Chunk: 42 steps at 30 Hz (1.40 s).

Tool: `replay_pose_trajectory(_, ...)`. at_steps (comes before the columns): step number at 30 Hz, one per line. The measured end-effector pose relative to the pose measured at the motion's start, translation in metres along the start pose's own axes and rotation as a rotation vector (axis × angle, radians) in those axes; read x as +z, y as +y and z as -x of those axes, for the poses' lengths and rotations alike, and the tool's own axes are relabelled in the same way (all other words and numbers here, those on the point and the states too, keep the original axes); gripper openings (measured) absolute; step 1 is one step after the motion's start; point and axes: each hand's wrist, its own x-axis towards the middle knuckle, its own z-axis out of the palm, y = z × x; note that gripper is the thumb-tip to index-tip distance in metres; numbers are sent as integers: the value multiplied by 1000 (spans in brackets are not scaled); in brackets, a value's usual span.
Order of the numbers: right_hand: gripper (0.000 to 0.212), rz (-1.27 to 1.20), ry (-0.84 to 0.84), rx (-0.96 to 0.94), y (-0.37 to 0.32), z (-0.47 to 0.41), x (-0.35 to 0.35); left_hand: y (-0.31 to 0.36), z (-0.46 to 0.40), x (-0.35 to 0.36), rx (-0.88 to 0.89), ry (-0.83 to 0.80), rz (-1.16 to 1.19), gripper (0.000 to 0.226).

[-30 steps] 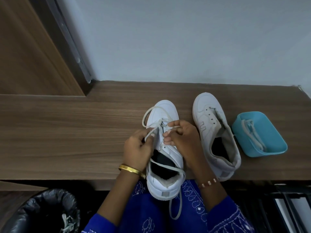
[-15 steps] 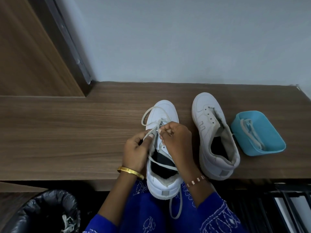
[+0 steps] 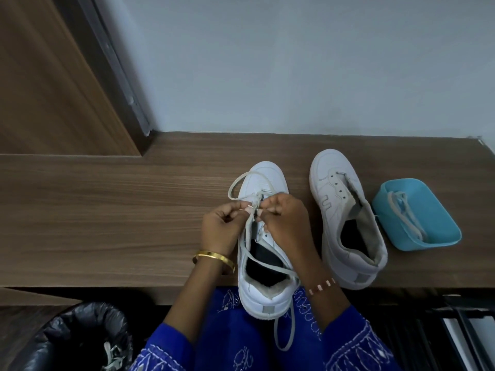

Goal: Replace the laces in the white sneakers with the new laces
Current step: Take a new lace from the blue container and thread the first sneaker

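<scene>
Your left hand (image 3: 224,226) and right hand (image 3: 284,223) meet over the near sneaker (image 3: 263,253), both grips pinched on the lace (image 3: 249,180) at the eyelet area, fingertips nearly touching each other. This sneaker sits at the surface's (image 3: 107,223) front edge, heel hanging past it over your lap, toe pointing to the back edge and wall; its long axis runs front to back, tilted slightly left at the toe. The lace loops out left of the toe, one strand crosses the shoe opening diagonally, and one end dangles below the heel.

The second sneaker (image 3: 345,218) lies just beside it on the right, not touching it, toe also toward the back edge, long axis front to back, heel near the front edge. Its eyelets show bare, tongue flopped open.

The blue tray (image 3: 439,231) sits close to the second sneaker, toward the surface's right edge, with a lace bundle (image 3: 404,218) lying inside along its length.

Gold bangle (image 3: 214,257) on your left wrist, beaded bracelet (image 3: 321,286) on your right. Black-lined bin (image 3: 80,336) on the floor below the front edge, at the left, something pale inside; can't tell what.
</scene>
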Motion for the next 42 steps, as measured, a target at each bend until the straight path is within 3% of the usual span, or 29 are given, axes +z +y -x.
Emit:
replay_pose_trajectory(3,34,22,34,5,0,-4,5,1,-2,4,9,58,-12,17)
replay_pose_trajectory(7,26,-7,12,-57,-3,-5,-2,4,-2,5,1,141,7,20)
replay_pose_trajectory(12,15,337,382,-390,8,14,-15,16,-6,1,-132,191,293,25)
replay_pose_trajectory(16,28,468,108,-269,12,25,-15,27,-18,-11,-205,209,546,27)
replay_pose_trajectory(21,38,598,78,-247,5,30,-19,45,-27,-49,-235,370,883,32)
replay_pose_trajectory(24,41,641,29,-217,0,26,-23,39,-37,-79,-148,598,729,30)
replay_pose_trajectory(26,41,650,-5,-215,-1,21,-23,28,-38,-83,-74,671,428,27)
replay_pose_trajectory(29,37,664,-32,-220,-2,16,-22,10,-25,-63,107,521,-342,11)
replay_pose_trajectory(31,34,683,-45,-233,-2,13,-22,0,-12,-43,284,314,-728,32)
replay_pose_trajectory(32,34,691,-51,-232,-2,13,-21,0,-5,-33,355,199,-797,40)
replay_pose_trajectory(35,31,706,-53,-236,-2,12,-19,3,7,-11,362,7,-805,27)
replay_pose_trajectory(39,31,710,-60,-228,-1,12,-17,7,6,-9,234,65,-572,10)
replay_pose_trajectory(42,39,711,-81,-208,-2,11,-19,12,0,-21,196,148,-406,22)
